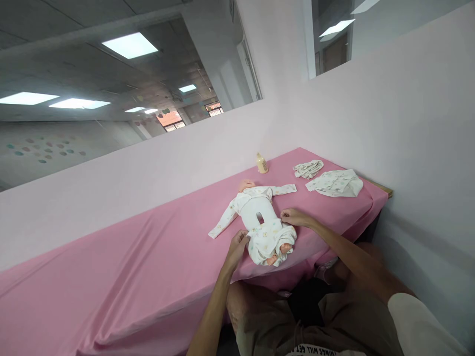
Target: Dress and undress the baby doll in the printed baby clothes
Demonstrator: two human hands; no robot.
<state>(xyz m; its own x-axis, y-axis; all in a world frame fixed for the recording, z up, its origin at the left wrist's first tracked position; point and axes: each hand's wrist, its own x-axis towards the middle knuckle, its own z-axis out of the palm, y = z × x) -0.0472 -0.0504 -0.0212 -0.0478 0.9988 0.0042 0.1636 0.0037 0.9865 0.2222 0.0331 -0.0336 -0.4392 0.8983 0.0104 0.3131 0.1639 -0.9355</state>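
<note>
Pinching printed baby trousers at opposite sides with left hand and right hand, astride a baby doll lying lengthwise, feet nearest

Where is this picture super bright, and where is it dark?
In the head view, the glowing white rectangular light panel looks washed out; in the head view, it's quite dark beneath the pink cloth-covered table; in the head view, soft shadow greys the plain white wall low down.
</note>
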